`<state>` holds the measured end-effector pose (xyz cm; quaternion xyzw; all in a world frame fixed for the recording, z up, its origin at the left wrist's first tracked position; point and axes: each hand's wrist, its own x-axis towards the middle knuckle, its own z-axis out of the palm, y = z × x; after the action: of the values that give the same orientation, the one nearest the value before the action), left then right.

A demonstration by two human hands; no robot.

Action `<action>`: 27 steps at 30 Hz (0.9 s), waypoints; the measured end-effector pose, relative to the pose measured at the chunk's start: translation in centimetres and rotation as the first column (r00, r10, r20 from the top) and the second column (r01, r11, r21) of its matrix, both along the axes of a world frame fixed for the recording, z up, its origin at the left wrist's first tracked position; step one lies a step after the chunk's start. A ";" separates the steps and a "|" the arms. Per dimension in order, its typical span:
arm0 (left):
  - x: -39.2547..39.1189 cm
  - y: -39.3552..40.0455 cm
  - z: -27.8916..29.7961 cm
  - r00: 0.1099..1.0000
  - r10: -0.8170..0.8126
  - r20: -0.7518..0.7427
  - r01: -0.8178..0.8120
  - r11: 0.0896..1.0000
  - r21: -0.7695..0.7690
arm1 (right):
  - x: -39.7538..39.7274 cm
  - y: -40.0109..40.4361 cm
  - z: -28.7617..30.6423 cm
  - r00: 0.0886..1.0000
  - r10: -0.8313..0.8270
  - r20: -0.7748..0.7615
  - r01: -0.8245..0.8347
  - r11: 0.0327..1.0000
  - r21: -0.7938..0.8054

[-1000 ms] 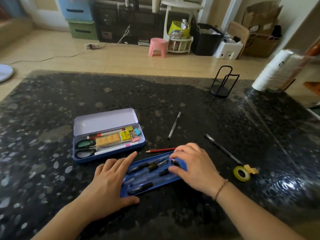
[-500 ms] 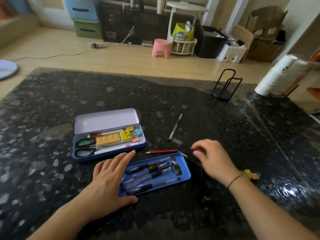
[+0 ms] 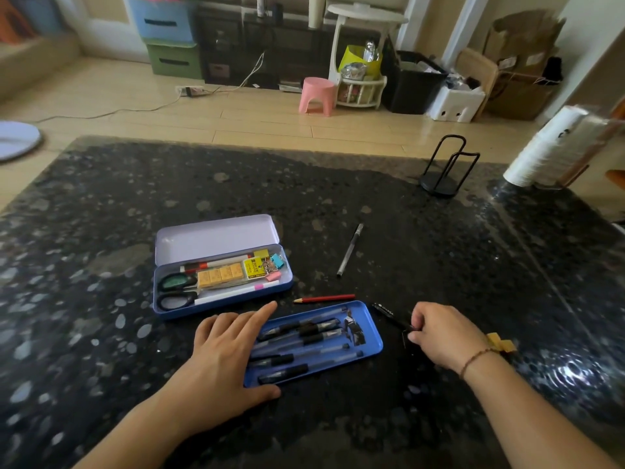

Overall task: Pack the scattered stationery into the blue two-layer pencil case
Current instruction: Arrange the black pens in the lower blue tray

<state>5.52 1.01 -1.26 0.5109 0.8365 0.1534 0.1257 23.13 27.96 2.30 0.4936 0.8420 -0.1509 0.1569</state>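
The blue pencil case (image 3: 169,308) lies open with its lid back, holding scissors, yellow erasers, clips and white pens. Its loose blue inner tray (image 3: 373,346) sits in front of it with several black pens inside. My left hand (image 3: 226,353) rests flat against the tray's left end, fingers straight. My right hand (image 3: 443,336) is just right of the tray and pinches a black pen (image 3: 389,314) lying on the table. A red pencil (image 3: 324,298) lies along the tray's far edge. A grey pen (image 3: 350,250) lies further back.
The dark speckled table (image 3: 101,333) ends at a far edge with wooden floor beyond. A black wire stand (image 3: 443,170) and a stack of white cups (image 3: 548,147) stand at the back right. Yellow tape pieces (image 3: 502,343) peek from behind my right wrist.
My right hand left the tray, moved right and took hold of the black pen beside it. My left hand has stayed on the tray's left end.
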 end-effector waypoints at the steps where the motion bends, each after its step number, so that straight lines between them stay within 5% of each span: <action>1: 0.1 0.0 0.1 1.000 0.003 -0.001 -0.003 1.000 -0.006 | -0.2 -0.2 -0.1 0.999 0.014 -0.031 -0.013 1.000 0.028; 5: 0.3 0.0 0.3 0.999 0.029 0.029 -0.030 0.999 0.025 | -1.7 -2.5 0.5 0.888 0.284 -0.361 -0.274 0.958 0.078; 8: 0.3 0.0 0.2 0.999 0.038 0.038 -0.039 0.999 0.031 | -3.1 -5.3 0.7 0.748 0.510 -0.425 -0.543 0.838 0.050; 13: 0.3 0.0 -0.2 1.000 -0.001 0.000 0.001 1.000 0.029 | -7.4 -2.0 -1.5 0.820 0.333 -0.465 -0.290 0.943 0.163; 17: -0.2 0.0 -0.7 1.000 -0.015 -0.021 0.016 1.000 0.024 | -11.5 2.2 -2.9 0.896 0.380 -0.230 -0.339 0.920 0.198; 20: -0.4 0.0 -0.6 1.000 -0.017 -0.023 0.017 1.000 -0.009 | -12.4 3.3 -3.1 0.909 0.292 -0.299 -0.247 0.952 0.179; 23: -0.4 0.0 -0.4 0.999 -0.015 -0.033 0.015 1.000 0.015 | -10.7 2.4 -1.8 0.806 0.214 -0.552 -0.166 0.977 0.136; 27: -0.1 -0.1 -0.1 1.000 0.012 0.006 -0.012 0.998 0.056 | -5.3 -2.8 1.3 0.636 0.414 -0.651 -0.485 0.871 0.080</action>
<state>5.39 0.87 -1.33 0.5088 0.8345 0.1789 0.1128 17.81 25.15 3.59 0.1759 0.9299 -0.3112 -0.0871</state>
